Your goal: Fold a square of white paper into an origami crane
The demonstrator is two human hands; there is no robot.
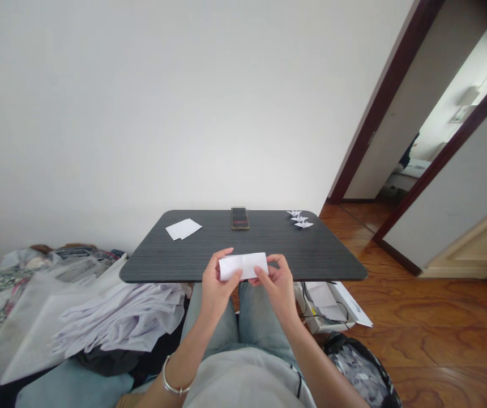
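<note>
A folded white sheet of paper is held between my two hands, over the near edge of the dark table. My left hand grips its left end, thumb on the front face and fingers behind. At the right end, my right hand pinches the paper with the thumb pressed on its lower part. A faint vertical crease runs near the paper's middle. Fingertips behind the sheet are partly hidden.
On the table lie white paper squares, a phone and three folded paper cranes. Piled cloth is at left. A box with papers and cables and a black bag stand at right.
</note>
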